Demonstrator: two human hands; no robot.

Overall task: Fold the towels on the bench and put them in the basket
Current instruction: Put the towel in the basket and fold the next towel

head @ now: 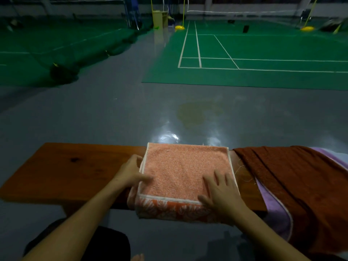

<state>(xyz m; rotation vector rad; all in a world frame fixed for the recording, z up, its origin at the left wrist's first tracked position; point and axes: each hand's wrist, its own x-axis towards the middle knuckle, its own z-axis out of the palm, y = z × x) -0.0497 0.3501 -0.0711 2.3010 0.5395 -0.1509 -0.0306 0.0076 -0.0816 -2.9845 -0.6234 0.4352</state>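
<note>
Orange towel (185,172) sits low in the middle of the frame, folded into a squarish pad on the wooden bench (62,172), with its patterned border hanging over the near edge. The left hand (130,171) pinches the towel's left edge, thumb on top and fingers tucked out of sight beside or under the layers. The right hand (219,191) lies flat, fingers spread, pressing the near right corner.

Looks to me like the fold is nearly done, so I'd smooth it flat, line up the white hems, then tuck that dangling border under or fold once more so it lifts as one tidy block.

To the right, a brown towel (293,178) is draped over a lilac one (273,206), both unfolded and cut off by the frame's right edge.

Can't spot the basket anywhere. The room is dim, and the badminton courts (263,51) across the top are murky, the upper left especially.
</note>
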